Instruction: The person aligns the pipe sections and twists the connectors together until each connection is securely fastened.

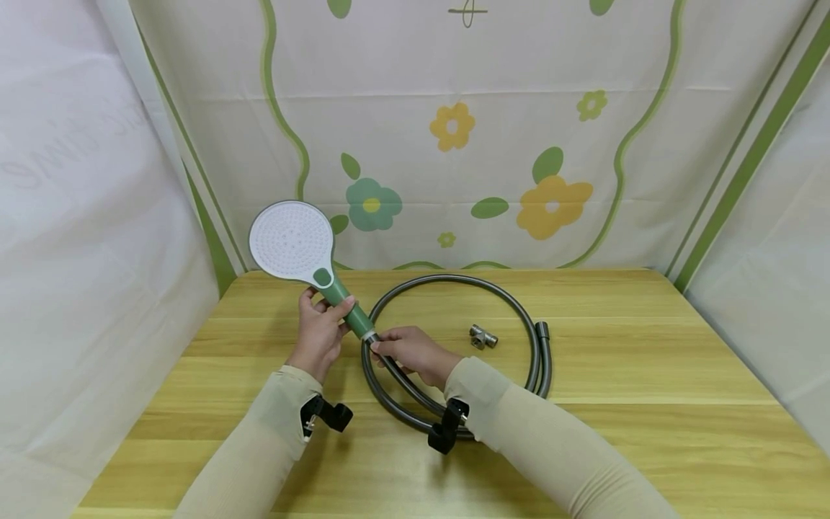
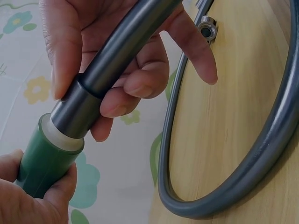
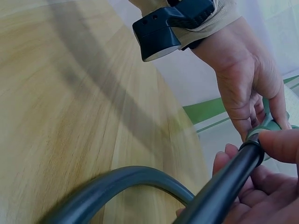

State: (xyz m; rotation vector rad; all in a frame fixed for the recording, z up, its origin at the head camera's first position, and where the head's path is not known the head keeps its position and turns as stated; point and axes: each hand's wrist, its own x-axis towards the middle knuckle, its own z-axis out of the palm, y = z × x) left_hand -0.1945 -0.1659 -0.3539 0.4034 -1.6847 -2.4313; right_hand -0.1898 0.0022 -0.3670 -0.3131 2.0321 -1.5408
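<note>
My left hand [image 1: 319,333] grips the green handle of a shower head [image 1: 292,241], whose round white spray face tilts up to the left above the table. With thumb and fingers my right hand [image 1: 415,351] pinches the dark end fitting [image 2: 77,109] of a grey shower hose [image 1: 454,277]. That fitting sits against the white collar [image 2: 65,140] at the bottom of the handle, in line with it. How far it is threaded on, I cannot tell. From the right hand the hose loops round over the table, and its other end fitting [image 1: 542,330] lies at the right.
A small metal tee connector [image 1: 483,336] lies on the wooden table [image 1: 616,346] inside the hose loop. Behind the table hangs a white cloth [image 1: 402,65] with printed flowers, and white sheets [image 1: 97,216] close in both sides. Each wrist wears a black camera mount [image 1: 447,427].
</note>
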